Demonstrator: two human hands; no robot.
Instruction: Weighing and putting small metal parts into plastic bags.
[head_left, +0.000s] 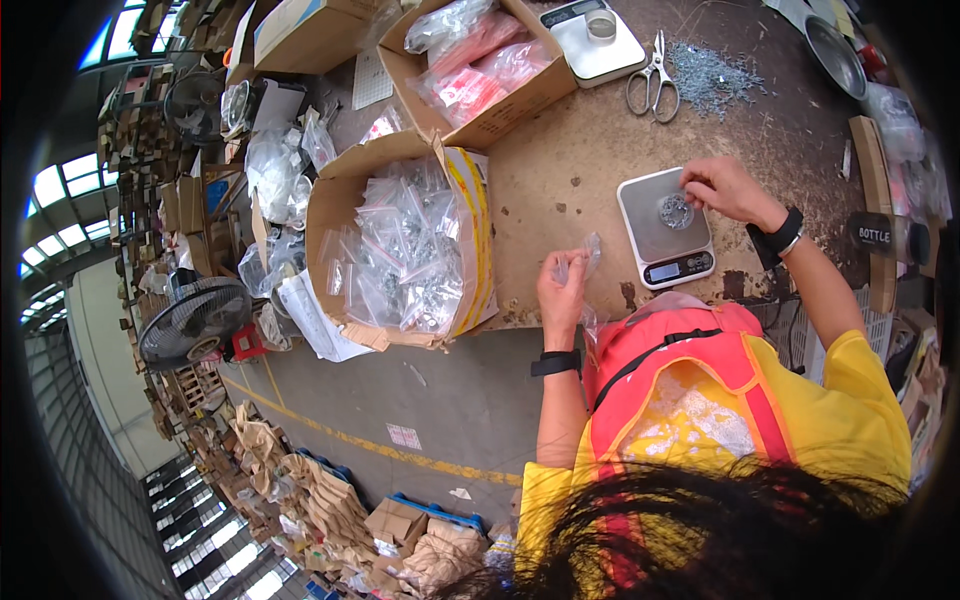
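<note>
While the worn brown table (545,190) spreads across the view, a person in a red apron (745,330) and yellow shirt stands at its near edge. By the left part of that edge sits the near box (477,240), open and loaded with clear packets (405,250), yellow tape down its wall. Behind it, toward the far edge, the far box (515,95) holds red and clear packets. Right of the far box, also near the far edge, lies the far scale (590,62). The near scale (648,232) sits close to the near edge, its display facing the person. To the right of the far scale is a loose pile (712,80) of small metal pieces.

The right hand (725,188) reaches over the near scale, fingers bent inward at the dish; whether they grip anything, I cannot tell. The left hand (565,282), left of the near scale by the near edge, is closed, pinching a clear bag (592,248). Scissors (654,85) lie between the far scale and the pile. A round cup (601,35) stands on the far scale. Smallest, the dish (676,228) rests on the near scale, with metal bits (674,208) inside.
</note>
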